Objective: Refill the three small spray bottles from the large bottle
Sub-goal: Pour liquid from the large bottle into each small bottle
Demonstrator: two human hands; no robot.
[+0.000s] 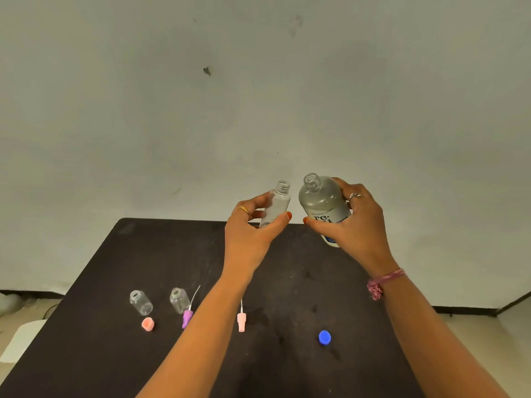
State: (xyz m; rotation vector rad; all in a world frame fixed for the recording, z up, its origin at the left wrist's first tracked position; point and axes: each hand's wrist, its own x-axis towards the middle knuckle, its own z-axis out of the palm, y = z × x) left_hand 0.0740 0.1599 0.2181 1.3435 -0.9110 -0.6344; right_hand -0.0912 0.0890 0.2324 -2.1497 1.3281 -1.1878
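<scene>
Blue cap: nearest on the dark surface, lying alone, right of centre.
Pink spray head: flat on the surface, thin tube pointing away.
Purple spray head: beside the left forearm, tube angled up and away.
Pink cap: just in front of the leftmost small bottle.
Two small bottles: clear, uncapped, upright on the surface, side by side at left.
Left hand: raised above the surface, grip curled round the third small bottle, thumb in front, gold ring showing.
Third small bottle: clear, threaded neck open, tilted slightly right.
Right hand: grip wrapped round the large bottle, ring on one finger, pink thread at the wrist.
Large bottle: greyish, uncapped, held in the air, mouth leaning toward the small bottle's neck, apart from it.
Label: "re-" readable, the rest hidden by fingers; blue patch near the base.
</scene>
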